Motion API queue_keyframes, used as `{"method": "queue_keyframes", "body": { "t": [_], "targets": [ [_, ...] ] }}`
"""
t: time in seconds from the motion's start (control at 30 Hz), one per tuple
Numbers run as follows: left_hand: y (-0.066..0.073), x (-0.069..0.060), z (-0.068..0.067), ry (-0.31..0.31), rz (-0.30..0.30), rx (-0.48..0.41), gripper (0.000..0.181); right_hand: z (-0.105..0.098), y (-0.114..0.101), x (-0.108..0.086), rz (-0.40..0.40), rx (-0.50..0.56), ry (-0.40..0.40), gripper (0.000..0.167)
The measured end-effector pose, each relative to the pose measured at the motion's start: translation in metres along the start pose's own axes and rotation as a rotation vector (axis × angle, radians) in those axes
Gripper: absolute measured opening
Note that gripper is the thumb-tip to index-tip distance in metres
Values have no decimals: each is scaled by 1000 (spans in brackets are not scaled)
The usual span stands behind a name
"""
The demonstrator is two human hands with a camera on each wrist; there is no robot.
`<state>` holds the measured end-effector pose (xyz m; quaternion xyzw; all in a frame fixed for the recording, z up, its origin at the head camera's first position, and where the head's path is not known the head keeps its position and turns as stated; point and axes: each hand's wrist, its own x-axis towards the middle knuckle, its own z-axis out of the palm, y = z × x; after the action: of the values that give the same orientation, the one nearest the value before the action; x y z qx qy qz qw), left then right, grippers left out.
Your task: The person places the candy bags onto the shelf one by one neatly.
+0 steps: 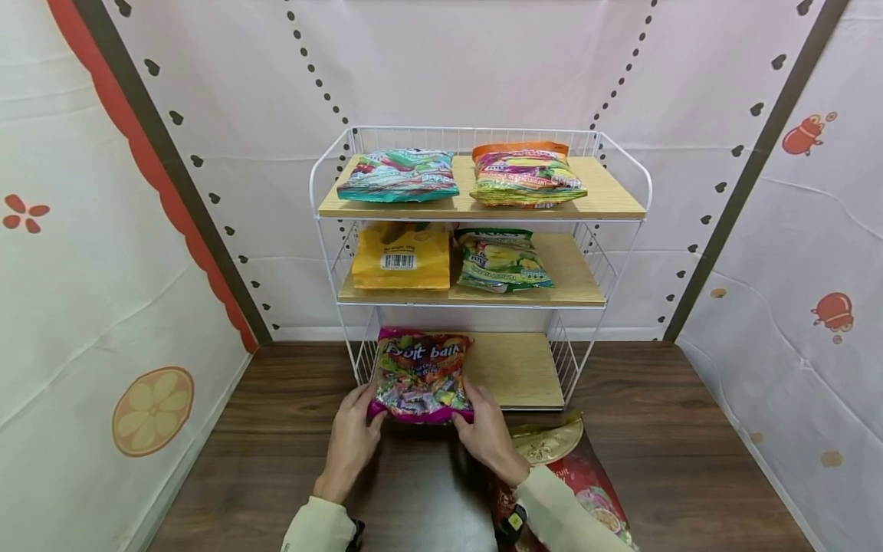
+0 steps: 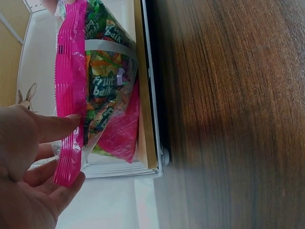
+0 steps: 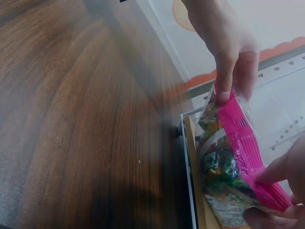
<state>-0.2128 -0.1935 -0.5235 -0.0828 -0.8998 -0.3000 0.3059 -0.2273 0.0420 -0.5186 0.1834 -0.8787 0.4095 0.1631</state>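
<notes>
A pink-edged bag of Fruit bait candy (image 1: 421, 376) lies on the left part of the rack's bottom shelf (image 1: 517, 372). My left hand (image 1: 353, 437) pinches the near left corner of the bag, thumb on the pink sealed edge (image 2: 71, 90). At the near right corner my right hand (image 1: 486, 433) pinches the same edge. In the right wrist view both hands grip this edge, the left hand (image 3: 221, 43) at the top and the right hand (image 3: 286, 186) at the lower right. The bag's far end rests toward the back of the shelf.
The white wire rack (image 1: 324, 238) has three wooden shelves. On top lie a teal candy bag (image 1: 400, 176) and an orange-yellow one (image 1: 527, 176); the middle shelf holds a yellow bag (image 1: 400, 261) and a green one (image 1: 502, 261). A red and gold bag (image 1: 586, 483) lies under my right forearm.
</notes>
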Motion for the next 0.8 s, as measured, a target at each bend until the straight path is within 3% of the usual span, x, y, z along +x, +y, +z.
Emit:
{"method": "queue_keyframes", "body": {
  "t": [0.33,0.8],
  "targets": [
    [-2,1,1,15,-91,0,44,-1,1,1,-7,-16,-51,62],
    [-8,0,4,28,-111,26,34,3,6,6,-7,-2,-56,61]
  ]
}}
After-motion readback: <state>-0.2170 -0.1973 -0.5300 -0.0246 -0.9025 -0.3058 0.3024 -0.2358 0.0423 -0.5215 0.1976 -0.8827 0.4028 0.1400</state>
